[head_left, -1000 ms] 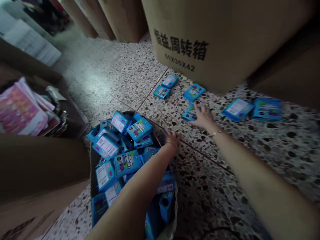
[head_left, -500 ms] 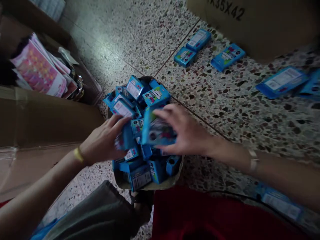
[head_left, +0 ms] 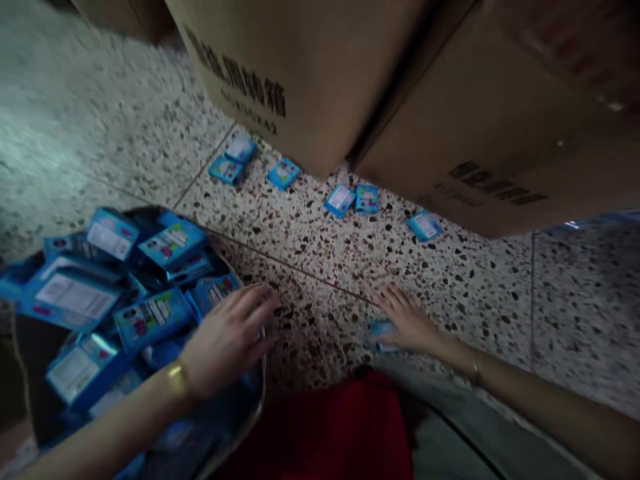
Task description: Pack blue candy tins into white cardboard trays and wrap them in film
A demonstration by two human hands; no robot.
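Note:
A container (head_left: pixel 264 380) at the lower left is heaped with small blue boxes (head_left: pixel 153 317). Over its right edge is my left hand (head_left: pixel 230 340), fingers apart and slightly curled, with nothing in it. My right hand (head_left: pixel 407 323) reaches down to the speckled floor at centre right, its fingers spread over a blue box (head_left: pixel 383 333) lying there. The hand partly covers that box; whether the fingers grip it is not shown.
Two large brown cartons (head_left: pixel 310 80) (head_left: pixel 500 120) with printed lettering stand across the top. Several blue boxes (head_left: pixel 284 173) lie on the floor (head_left: pixel 320 320) along their base. A dark cable (head_left: pixel 455 433) runs at the lower right.
The view has swung right, so the container now sits at the lower left. Both hands have let go of their blue boxes. My right hand has moved out to the floor box.

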